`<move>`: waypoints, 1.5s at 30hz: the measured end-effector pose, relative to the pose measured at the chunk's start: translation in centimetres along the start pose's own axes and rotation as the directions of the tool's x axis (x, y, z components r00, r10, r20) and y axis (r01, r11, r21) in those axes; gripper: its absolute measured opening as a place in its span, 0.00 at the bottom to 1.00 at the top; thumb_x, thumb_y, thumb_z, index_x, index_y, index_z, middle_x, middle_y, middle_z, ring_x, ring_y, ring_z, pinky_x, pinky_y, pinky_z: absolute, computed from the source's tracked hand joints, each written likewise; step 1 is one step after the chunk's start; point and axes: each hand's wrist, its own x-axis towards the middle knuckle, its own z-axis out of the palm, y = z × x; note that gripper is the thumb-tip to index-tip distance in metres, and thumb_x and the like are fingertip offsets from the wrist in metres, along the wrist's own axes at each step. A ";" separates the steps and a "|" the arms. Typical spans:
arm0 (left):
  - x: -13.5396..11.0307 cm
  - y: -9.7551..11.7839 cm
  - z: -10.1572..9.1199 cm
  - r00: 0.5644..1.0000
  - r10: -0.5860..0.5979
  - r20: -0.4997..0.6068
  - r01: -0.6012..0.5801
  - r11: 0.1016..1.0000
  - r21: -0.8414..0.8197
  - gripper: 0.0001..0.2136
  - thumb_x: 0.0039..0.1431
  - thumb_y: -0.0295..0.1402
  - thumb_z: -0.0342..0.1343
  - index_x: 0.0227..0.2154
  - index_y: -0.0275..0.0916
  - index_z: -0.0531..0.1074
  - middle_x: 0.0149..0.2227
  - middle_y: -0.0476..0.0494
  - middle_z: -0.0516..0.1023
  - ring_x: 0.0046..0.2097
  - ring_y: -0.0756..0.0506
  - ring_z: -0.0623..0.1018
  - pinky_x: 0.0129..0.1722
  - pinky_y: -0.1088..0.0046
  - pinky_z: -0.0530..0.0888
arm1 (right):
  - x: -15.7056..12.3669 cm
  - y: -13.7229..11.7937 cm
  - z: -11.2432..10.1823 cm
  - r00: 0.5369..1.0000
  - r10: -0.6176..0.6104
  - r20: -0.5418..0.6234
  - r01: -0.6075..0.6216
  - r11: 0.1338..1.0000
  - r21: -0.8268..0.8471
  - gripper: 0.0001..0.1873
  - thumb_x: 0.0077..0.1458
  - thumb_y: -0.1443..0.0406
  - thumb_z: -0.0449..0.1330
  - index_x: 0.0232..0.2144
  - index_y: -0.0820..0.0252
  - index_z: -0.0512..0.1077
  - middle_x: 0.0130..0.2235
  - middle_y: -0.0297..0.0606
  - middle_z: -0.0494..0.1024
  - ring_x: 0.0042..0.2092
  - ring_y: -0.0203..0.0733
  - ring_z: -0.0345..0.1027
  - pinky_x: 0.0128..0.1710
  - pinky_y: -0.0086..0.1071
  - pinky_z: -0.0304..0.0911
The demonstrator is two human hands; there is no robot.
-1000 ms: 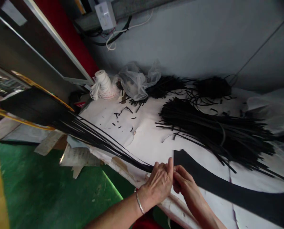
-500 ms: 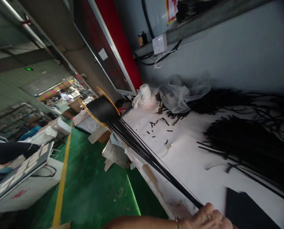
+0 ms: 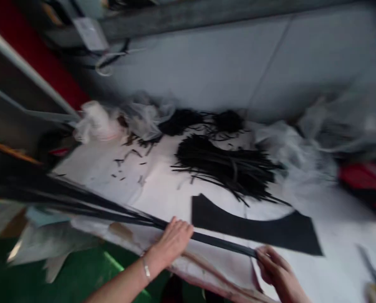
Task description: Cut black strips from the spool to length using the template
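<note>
A bundle of thin black cords [image 3: 219, 240] runs from a spool at the left edge across the front of the white-covered table [image 3: 162, 185]. My left hand [image 3: 177, 237] is closed over the bundle at mid-length. Farther right, the fingers of my right hand [image 3: 274, 267] pinch its end. Between the hands the cords lie straight and close together; left of them they fan out toward the spool. Just behind the stretched cords lies a flat black sheet piece [image 3: 251, 229] with a curved cut-out edge.
A tied bunch of cut black strips [image 3: 222, 162] lies farther back, with short black scraps [image 3: 120, 162] to its left. Clear plastic bags [image 3: 289, 147] and a white thread cone [image 3: 96, 120] stand near the wall. A red and black item [image 3: 366, 185] sits at right.
My view has swung right, toward the table. The spool has slid to the left edge of the picture. My right hand now shows, gripping the cords' end.
</note>
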 end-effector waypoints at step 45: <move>1.7 -4.8 4.5 0.994 0.108 -0.003 -0.107 0.986 -0.125 0.17 0.61 0.36 0.43 0.47 0.42 0.74 0.38 0.46 0.83 0.37 0.44 0.82 0.35 0.74 0.78 | 1.0 0.5 -21.3 0.902 -0.021 -0.431 -0.161 0.909 -0.383 0.13 0.50 0.54 0.54 0.29 0.57 0.63 0.16 0.29 0.68 0.18 0.35 0.59 0.17 0.27 0.53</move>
